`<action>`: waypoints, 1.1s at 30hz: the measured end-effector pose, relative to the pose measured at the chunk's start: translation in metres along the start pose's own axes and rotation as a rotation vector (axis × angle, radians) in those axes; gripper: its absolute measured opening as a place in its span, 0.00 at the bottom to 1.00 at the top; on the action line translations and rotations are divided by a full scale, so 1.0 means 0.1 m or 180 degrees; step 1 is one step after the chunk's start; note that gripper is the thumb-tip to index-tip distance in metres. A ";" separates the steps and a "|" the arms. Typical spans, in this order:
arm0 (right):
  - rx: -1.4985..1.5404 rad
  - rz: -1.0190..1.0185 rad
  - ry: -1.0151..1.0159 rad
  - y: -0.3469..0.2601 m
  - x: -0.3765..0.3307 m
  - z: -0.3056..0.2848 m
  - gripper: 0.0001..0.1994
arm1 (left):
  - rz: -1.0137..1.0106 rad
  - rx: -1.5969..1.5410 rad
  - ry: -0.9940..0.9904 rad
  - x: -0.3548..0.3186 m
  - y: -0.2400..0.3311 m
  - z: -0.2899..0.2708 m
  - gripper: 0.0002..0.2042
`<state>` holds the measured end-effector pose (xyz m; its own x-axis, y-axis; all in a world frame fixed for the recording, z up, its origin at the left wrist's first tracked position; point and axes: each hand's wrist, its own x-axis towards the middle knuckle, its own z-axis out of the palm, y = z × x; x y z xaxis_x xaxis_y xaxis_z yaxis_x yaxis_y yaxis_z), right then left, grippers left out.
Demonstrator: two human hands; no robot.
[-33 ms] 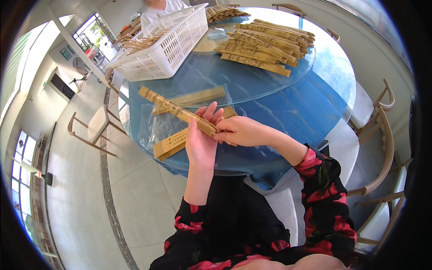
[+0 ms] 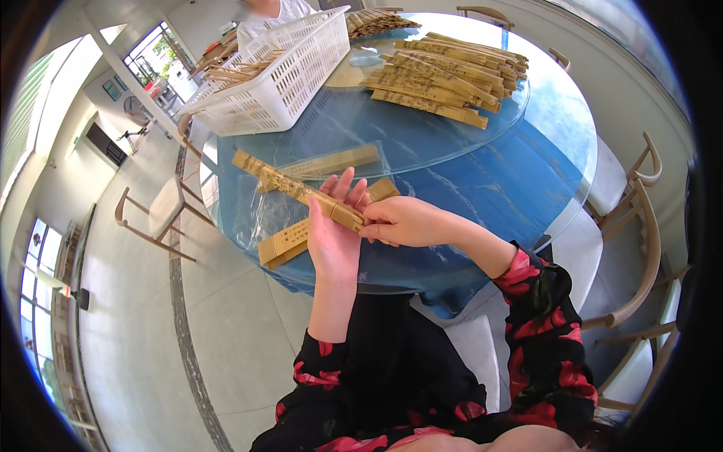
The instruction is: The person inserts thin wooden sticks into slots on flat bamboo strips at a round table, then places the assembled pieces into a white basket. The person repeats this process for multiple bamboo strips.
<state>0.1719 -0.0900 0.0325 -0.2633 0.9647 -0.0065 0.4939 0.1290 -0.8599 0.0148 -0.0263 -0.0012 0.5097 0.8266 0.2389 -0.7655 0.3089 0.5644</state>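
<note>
A long, narrow gold-brown paper packet with dark printed patterning slants across my hands over the table's near edge. My left hand is palm up beneath it, thumb pressed along its near side and fingers loosely curled at the far side. With thumb and fingertips my right hand pinches the packet's lower right end; what the fingertips do inside is hidden. Below lie a flat gold-brown packet with printed characters and another packet, beside and on a clear plastic bag.
On the blue-covered glass-topped round table, a pile of patterned packets lies far right. A white slotted basket holding thin wooden sticks stands far left. Another person is behind it. Wooden chairs surround the table.
</note>
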 end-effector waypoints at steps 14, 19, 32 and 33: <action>0.0279 -0.0601 -0.0366 0.05 0.00 0.02 0.15 | 0.0339 -0.1375 0.0225 0.04 0.15 -0.36 0.17; -0.1012 -0.0436 0.0739 -0.02 0.04 0.16 0.12 | 0.0350 -0.0863 -0.0133 0.00 0.11 -0.26 0.13; -0.1093 -0.0845 0.0787 0.07 0.07 0.28 0.13 | 0.0396 0.0395 -0.0396 -0.09 0.13 -0.11 0.12; -0.1043 -0.0844 0.0801 0.08 0.08 0.28 0.13 | 0.0340 0.0390 -0.0464 -0.10 0.13 -0.12 0.12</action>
<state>0.1505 -0.0874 0.0111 -0.2267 0.9092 0.3492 0.6823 0.4041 -0.6093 -0.0051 -0.0247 -0.0061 0.4864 0.7720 0.4093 -0.7694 0.1563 0.6194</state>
